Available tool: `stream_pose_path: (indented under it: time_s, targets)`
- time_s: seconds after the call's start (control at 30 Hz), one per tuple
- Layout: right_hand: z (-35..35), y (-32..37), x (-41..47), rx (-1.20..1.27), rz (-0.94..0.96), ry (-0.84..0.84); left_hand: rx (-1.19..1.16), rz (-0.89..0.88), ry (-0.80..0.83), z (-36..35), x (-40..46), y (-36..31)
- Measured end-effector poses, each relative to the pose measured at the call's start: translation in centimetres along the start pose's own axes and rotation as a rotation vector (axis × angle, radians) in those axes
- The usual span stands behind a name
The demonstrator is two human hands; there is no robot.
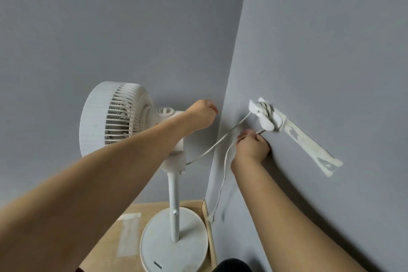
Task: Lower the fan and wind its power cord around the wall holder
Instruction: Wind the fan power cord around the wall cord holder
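A white pedestal fan stands in the room corner on its round base. Its white power cord runs from the fan neck up to a white wall holder on the right wall, where several turns are wrapped around it. My right hand is just below the holder, pinching the cord near it. The cord's free end with the plug hangs down from that hand near the floor. My left hand is a closed fist above the fan's motor housing, close to the corner, and whether it grips anything is hidden.
Two grey walls meet in a corner right behind the fan. A strip of white tape trails down the right wall from the holder. The floor is light wood with a taped patch. A dark shape sits at the bottom edge.
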State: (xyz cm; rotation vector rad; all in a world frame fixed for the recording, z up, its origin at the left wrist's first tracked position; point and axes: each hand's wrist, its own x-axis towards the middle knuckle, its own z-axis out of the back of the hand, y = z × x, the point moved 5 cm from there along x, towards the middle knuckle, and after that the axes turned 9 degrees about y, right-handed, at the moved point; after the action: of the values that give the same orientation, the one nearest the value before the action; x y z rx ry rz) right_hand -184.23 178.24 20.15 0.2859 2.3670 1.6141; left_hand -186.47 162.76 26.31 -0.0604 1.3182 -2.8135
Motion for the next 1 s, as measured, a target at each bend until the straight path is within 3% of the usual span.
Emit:
stream_pose_path:
  time_s: [0.27, 0.37, 0.43, 0.53, 0.67, 0.9, 1.0]
  targets:
    - [-5.2, 1.8, 3.3, 0.537, -0.128, 0.213, 0.041, -0.007, 0.11, -1.8, 2.4, 2.3]
    - [-5.1, 2.1, 3.1, 0.499, -0.134, 0.187, -0.021, 0.063, 0.195, -2.1, 3.2, 2.2]
    - [-5.4, 2.2, 2.4, 0.509, -0.131, 0.273, -0.018, 0.086, 0.263, -2.0, 3.7, 1.9]
    - [-5.7, 2.3, 1.7, 0.504, -0.167, 0.271, -0.12, 0.083, 0.239, -0.5, 3.9, 0.5]
    - [-4.8, 2.6, 0.9, 0.449, -0.175, 0.223, -0.156, 0.043, 0.19, 2.2, 3.4, -2.9]
    - [-3.2, 1.9, -2.1, 0.186, -0.421, 0.346, -0.131, -0.1, 0.127, 5.0, 1.2, -11.2]
    - [-2.7, 2.7, -3.3, 0.15, -0.443, 0.412, -0.104, -0.198, 0.197, 4.6, -0.7, -14.2]
